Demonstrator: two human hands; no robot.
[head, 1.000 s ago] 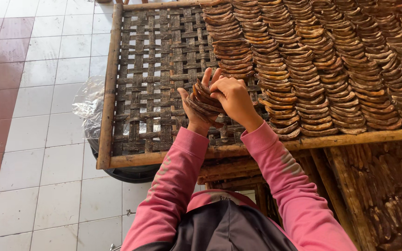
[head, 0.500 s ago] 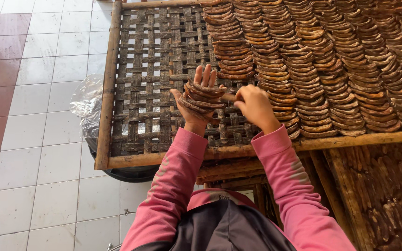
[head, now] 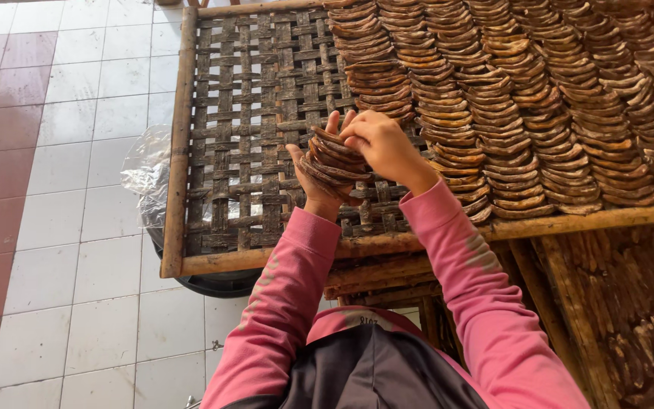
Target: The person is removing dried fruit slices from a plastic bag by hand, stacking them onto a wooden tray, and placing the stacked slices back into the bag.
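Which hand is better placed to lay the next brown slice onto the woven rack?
Right, probably. The right hand is pinching at the top of the stack of slices, beside the unfinished rows. The left hand is cradling the stack.

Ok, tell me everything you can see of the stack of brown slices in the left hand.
The stack of slices is a fan of thin, curved, glossy brown pieces, overlapping like shingles. The left hand cups it from beneath, above the bare part of the woven bamboo tray. The right hand pinches the top pieces. What they are made of I cannot tell.
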